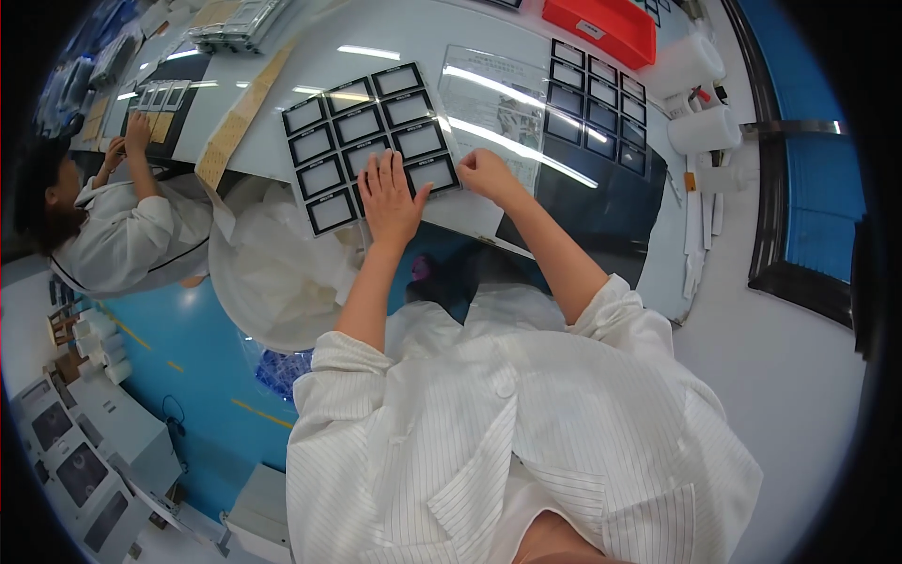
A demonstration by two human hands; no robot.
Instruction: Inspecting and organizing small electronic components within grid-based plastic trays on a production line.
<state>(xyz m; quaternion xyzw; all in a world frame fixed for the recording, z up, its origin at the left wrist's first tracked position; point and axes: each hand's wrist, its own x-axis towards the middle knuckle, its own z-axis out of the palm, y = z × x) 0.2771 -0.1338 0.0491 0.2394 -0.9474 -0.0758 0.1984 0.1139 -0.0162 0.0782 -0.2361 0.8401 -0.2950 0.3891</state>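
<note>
Fingers of the left hand (390,199) lie spread flat on the black-framed sheet (366,141), right hand (489,174) pinching its near corner.

Sheet of black-framed panels (362,136) flat on table, near edge

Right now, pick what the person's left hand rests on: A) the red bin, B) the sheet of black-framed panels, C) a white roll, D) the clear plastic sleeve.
B: the left hand lies flat, fingers spread, on the sheet of black-framed panels, while the red bin sits far off at the table's back.
</note>
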